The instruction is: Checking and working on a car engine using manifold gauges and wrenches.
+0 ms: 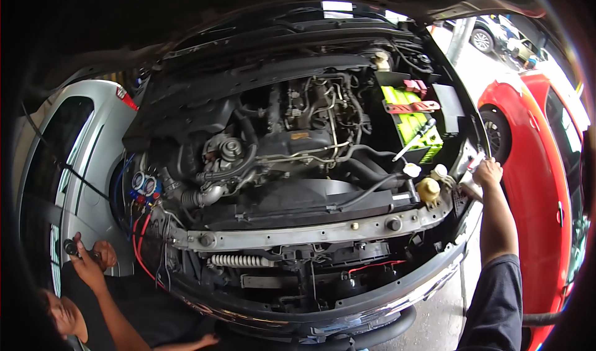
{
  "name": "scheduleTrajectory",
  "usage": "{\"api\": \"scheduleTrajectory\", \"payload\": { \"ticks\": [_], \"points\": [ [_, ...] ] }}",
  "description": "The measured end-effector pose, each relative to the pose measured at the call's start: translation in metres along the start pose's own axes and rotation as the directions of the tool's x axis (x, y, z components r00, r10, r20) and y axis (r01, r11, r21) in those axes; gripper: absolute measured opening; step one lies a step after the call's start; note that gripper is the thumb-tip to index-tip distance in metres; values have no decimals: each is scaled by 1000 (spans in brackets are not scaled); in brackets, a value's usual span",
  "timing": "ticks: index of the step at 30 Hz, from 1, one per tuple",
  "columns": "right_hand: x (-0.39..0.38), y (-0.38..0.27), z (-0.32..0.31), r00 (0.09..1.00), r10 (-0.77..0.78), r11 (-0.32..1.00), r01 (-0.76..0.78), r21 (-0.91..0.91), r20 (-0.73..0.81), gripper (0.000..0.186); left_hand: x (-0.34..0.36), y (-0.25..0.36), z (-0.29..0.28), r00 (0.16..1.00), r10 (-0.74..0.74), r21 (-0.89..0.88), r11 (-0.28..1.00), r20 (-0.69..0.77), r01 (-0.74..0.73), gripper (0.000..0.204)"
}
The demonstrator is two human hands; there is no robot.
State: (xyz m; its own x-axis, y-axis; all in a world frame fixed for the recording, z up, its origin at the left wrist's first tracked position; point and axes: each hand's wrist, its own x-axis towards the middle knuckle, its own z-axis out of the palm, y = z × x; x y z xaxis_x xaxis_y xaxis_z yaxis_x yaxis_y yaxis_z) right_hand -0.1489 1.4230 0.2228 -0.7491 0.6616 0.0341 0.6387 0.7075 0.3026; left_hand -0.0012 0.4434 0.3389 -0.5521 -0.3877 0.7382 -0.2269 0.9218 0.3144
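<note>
At the car's front right corner, my right hand (488, 173) is closed around a small white-and-red object (476, 162), mostly hidden by the fingers. It is beside the headlight area and inner fender. At lower left, my left hand (89, 265) is raised and closed on a black object with a round end (71, 247); its exact kind is unclear. A co-worker's hand (104, 254) is right beside it. Between my arms lies the open engine bay, with the engine (301, 137) in the middle and a metal front crossmember (310, 234) along the near side.
A blue-and-red gauge set (144, 186) with hoses hangs at the bay's left. A red slotted bar (411, 108) lies on a bright green battery (397, 124). The co-worker (65, 317) stands close at lower left. A silver car (102, 140) and red car (528, 165) flank the bay.
</note>
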Motion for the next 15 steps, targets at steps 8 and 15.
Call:
{"api": "scheduleTrajectory", "payload": {
  "ticks": [8, 15],
  "points": [
    [16, 15, 10, 983, -167, 976, 176, 130, -78, 21, -37, 84, -37, 997, 77, -375, 924, 0, -72, 36],
    [26, 33, 17, 984, -158, 972, 171, 164, -86, 18, -88, 111, -19, 996, 13, -373, 927, 87, 21, 31]
  ]
}}
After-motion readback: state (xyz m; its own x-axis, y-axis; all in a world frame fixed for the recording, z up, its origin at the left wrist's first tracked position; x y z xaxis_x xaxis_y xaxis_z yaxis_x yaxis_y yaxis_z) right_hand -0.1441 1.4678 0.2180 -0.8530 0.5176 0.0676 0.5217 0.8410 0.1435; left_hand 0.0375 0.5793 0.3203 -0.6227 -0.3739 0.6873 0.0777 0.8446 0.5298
